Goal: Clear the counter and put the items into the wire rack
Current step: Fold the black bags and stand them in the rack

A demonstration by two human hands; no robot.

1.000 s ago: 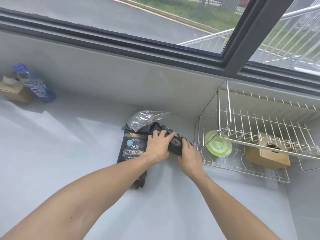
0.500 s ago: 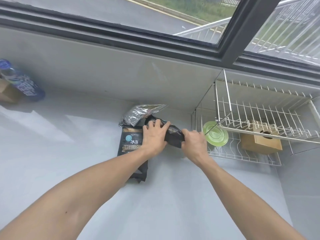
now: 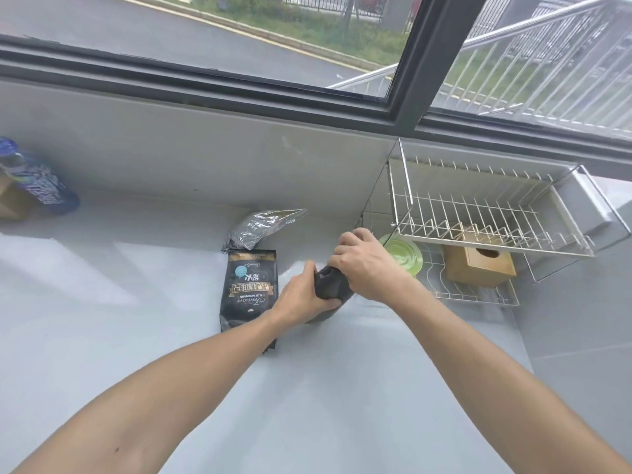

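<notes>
A black pouch (image 3: 329, 285) is lifted off the counter between both my hands, just left of the wire rack (image 3: 485, 213). My left hand (image 3: 301, 295) grips its lower end and my right hand (image 3: 366, 265) grips its upper end. A black coffee bag (image 3: 249, 285) with gold lettering lies flat on the grey counter (image 3: 136, 302) to the left. Behind it lies a crumpled silver foil bag (image 3: 260, 227). Most of the black pouch is hidden by my hands.
The rack's lower shelf holds a green plate (image 3: 405, 256) and a wooden tissue box (image 3: 478, 265). A blue-labelled bottle (image 3: 37, 183) leans on a brown box (image 3: 13, 203) at the far left. A window wall runs along the back.
Both hands have lifted the black pouch off the coffee bag and carried it to the right, toward the rack. The coffee bag's front now shows fully.
</notes>
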